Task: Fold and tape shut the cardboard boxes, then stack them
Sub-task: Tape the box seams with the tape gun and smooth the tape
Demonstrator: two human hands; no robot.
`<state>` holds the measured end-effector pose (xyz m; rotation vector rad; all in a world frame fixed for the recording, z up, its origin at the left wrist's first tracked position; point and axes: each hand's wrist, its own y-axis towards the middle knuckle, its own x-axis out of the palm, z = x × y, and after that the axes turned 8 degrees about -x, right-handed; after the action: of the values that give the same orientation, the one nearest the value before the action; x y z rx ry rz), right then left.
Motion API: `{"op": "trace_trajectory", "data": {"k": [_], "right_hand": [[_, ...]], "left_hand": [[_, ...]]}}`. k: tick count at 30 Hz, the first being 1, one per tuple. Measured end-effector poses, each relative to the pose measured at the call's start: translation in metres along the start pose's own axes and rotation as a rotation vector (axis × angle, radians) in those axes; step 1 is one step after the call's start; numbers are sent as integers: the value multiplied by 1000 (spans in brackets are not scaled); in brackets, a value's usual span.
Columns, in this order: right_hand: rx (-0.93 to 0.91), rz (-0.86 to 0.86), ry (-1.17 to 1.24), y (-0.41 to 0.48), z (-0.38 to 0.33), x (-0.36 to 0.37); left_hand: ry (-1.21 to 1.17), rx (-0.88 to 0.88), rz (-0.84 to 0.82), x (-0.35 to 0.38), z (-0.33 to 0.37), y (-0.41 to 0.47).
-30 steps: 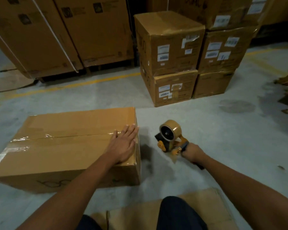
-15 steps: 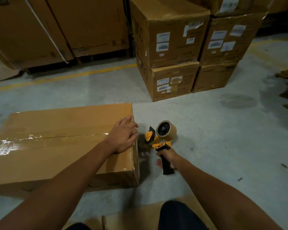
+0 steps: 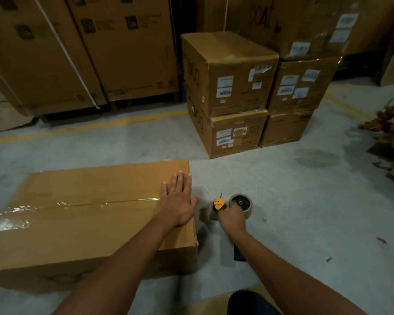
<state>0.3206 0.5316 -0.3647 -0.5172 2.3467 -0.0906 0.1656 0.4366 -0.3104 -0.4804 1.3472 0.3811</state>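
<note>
One long cardboard box (image 3: 84,214) lies flat on the concrete floor (image 3: 282,201) at the left, its long axis running left to right across the view, its flaps closed and a strip of clear tape (image 3: 77,204) laid along the centre seam in the same direction, wrinkled and shiny at the left end. The left hand (image 3: 178,201) rests palm down, fingers spread flat and pointing away from the person, on the box's top at its right end, covering the end of the seam. Just beside the box's right edge, the right hand (image 3: 233,218) is closed around a tape dispenser (image 3: 234,206) held low near the floor, its brown roll to the right, its orange plate toward the box, and its black handle pointing back toward the person. Farther back, right of centre, labelled cartons (image 3: 232,87) stand stacked two high, with more behind them.
</note>
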Motion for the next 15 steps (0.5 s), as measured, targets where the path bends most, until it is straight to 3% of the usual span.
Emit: {"op": "trace_trajectory", "data": {"k": [4, 6, 8, 11, 15], "right_hand": [[-408, -7, 28, -35, -92, 14], [-641, -137, -178, -52, -114, 33], [-737, -272, -487, -58, -114, 44], [-724, -253, -677, -64, -110, 47], [-390, -203, -709, -84, -144, 78]], "left_hand": [[11, 17, -21, -6, -23, -20], [73, -7, -36, -9, -50, -31], [53, -83, -57, -13, -77, -43], [19, -156, -83, -21, -111, -61], [-25, -350, -76, -24, -125, -82]]}}
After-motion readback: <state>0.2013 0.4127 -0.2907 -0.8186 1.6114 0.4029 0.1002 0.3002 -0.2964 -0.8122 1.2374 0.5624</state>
